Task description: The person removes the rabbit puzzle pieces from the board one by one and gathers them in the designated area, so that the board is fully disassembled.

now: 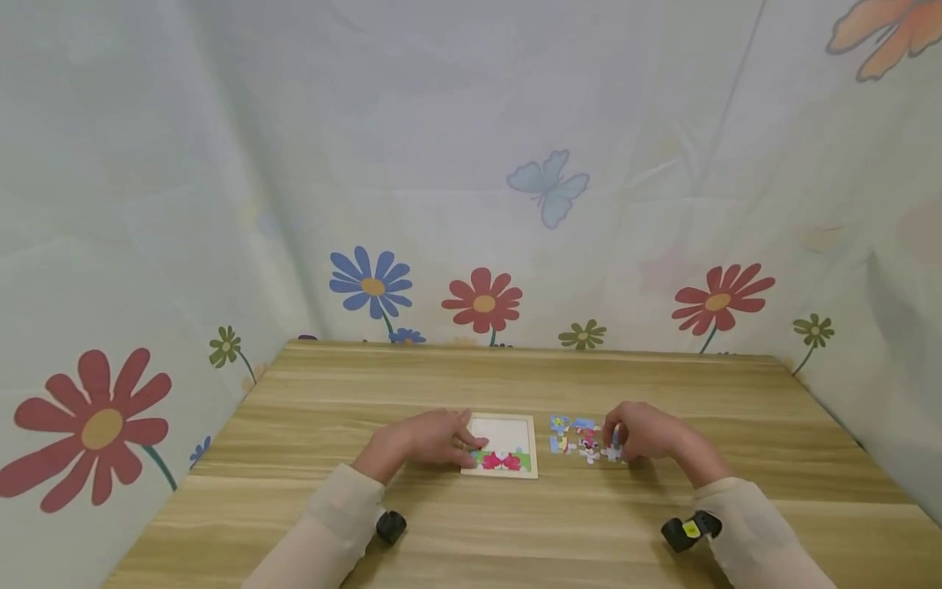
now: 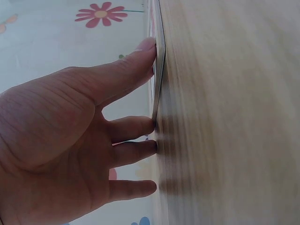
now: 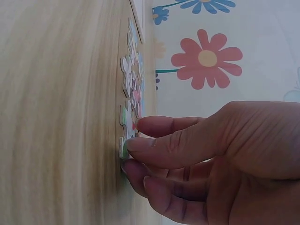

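Observation:
A square puzzle tray [image 1: 535, 450] with a pale rim lies on the table. Along its near side sits a row of joined pieces [image 1: 504, 463] in red and green; the white base shows behind them. My left hand [image 1: 434, 438] rests at the tray's left side, its thumb on the rim [image 2: 160, 70] and its other fingers extended, some touching the tabletop. To the right lie several loose jigsaw pieces [image 1: 589, 444] with a pink and white cartoon figure. At their right end my right hand [image 1: 651, 431] pinches a jigsaw piece [image 3: 123, 146], low at the table; its fingers partly hide it.
The wooden table [image 1: 471, 532] reaches back to a pale curtain [image 1: 471, 164] printed with flowers and butterflies, which also hangs at both sides. A black wrist camera [image 1: 391, 528] sits on the left sleeve and another wrist camera [image 1: 688, 530] on the right.

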Demonstrator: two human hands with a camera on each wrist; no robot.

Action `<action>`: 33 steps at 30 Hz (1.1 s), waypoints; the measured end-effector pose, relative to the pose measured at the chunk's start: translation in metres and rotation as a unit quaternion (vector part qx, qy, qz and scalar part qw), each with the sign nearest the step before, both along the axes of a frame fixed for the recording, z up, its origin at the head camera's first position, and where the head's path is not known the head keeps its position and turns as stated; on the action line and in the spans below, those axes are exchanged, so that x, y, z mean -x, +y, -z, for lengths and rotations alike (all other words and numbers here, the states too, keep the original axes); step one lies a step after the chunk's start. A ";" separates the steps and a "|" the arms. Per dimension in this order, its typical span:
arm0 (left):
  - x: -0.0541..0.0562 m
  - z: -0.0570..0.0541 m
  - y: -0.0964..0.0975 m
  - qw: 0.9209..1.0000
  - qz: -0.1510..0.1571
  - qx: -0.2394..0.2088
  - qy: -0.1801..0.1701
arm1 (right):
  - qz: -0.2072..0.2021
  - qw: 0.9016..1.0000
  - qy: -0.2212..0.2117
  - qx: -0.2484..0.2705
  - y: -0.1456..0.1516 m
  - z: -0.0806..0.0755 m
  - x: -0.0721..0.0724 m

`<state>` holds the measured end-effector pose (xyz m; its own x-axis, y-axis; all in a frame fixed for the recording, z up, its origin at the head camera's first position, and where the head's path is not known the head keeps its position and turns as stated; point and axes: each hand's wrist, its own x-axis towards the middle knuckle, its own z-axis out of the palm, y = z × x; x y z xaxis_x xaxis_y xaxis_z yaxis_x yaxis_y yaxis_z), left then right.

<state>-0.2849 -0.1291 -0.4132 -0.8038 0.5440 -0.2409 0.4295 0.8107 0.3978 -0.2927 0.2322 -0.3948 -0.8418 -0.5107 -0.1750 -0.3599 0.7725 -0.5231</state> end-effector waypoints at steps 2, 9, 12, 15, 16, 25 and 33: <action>0.000 0.000 0.000 1.000 -0.005 0.000 -0.003 | -0.006 1.000 0.005 -0.001 0.000 0.000 0.000; 0.000 -0.001 -0.001 1.000 -0.015 0.000 -0.006 | -0.006 1.000 -0.004 -0.003 0.000 -0.002 0.000; -0.001 -0.002 0.000 1.000 -0.014 -0.001 -0.006 | -0.005 1.000 -0.010 -0.003 0.000 -0.001 0.001; -0.001 -0.002 0.000 1.000 -0.015 0.000 -0.007 | -0.006 1.000 -0.011 -0.003 0.000 -0.001 0.001; -0.002 -0.003 0.000 1.000 -0.016 -0.001 -0.008 | -0.003 1.000 -0.012 -0.002 0.000 0.000 0.001; -0.003 0.001 0.000 1.000 -0.010 -0.004 -0.009 | 0.010 1.000 0.000 0.020 0.002 -0.009 0.001; -0.001 -0.002 0.000 1.000 -0.003 -0.002 -0.007 | -0.008 0.997 0.072 0.029 -0.033 -0.030 -0.001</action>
